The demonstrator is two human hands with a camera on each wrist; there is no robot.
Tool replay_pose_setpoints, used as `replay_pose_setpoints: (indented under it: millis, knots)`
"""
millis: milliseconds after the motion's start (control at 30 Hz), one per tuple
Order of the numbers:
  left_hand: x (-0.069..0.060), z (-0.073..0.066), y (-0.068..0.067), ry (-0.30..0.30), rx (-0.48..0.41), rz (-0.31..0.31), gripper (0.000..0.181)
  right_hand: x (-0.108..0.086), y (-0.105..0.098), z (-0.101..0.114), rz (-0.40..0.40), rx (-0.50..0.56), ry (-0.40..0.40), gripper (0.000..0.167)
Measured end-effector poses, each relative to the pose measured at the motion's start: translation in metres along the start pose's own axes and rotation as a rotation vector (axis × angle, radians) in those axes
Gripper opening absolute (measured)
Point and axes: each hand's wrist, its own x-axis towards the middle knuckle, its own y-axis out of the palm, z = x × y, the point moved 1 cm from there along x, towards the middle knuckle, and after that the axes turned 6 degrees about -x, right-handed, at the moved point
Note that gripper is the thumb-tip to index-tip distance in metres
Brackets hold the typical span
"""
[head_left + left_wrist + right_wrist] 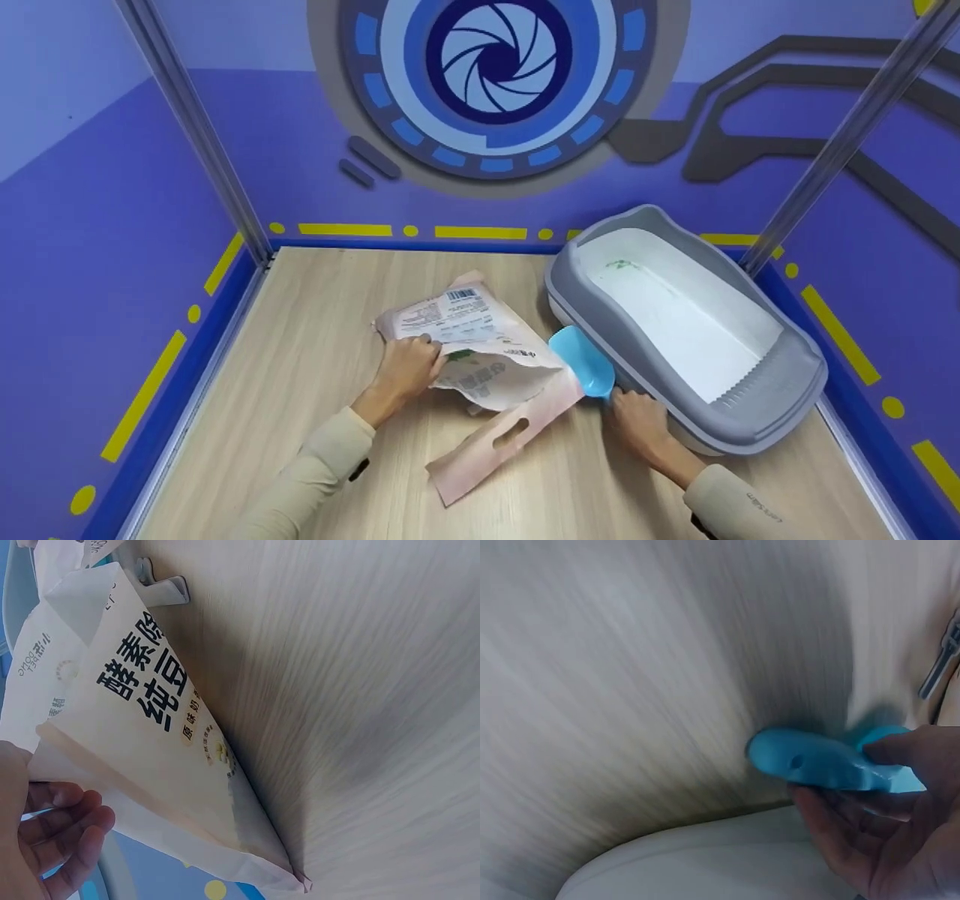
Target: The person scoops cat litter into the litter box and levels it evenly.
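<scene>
A printed bag (450, 319) was gripped at the left end of its gaping mouth by a person's left hand (409, 367), its back turned up and its fingers curled in at the edge. The left forearm, covered by a light sleeve (322, 450), was angled upward and to the right from the lower left. A blue scoop (581, 361) was held in the right hand (637, 424), its handle (802, 757) clasped between thumb and bent fingers and its rounded end left exposed, as was shown by the right wrist camera. The right forearm, in a matching sleeve (731, 499), was reached in from the lower right, slanted up and to the left, with the hand placed just beside the near side of a grey-rimmed tray (780, 412). The scoop's bowl was positioned between the bag and the tray. The bag was spread on the wood-grained desk (315, 300), its mouth turned toward the near side and a barcode displayed uppermost. From its right corner a pink strip (465, 472), pierced by a slot, was stretched toward the near left.
</scene>
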Motion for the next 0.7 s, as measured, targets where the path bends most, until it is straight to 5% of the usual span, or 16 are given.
replay_pose_setpoints:
  millis: [700]
  knots:
    - [0.0,0.001,0.002,0.007,-0.008,0.031,0.029,0.015,-0.023,0.009,-0.088,0.132,-0.205,0.034]
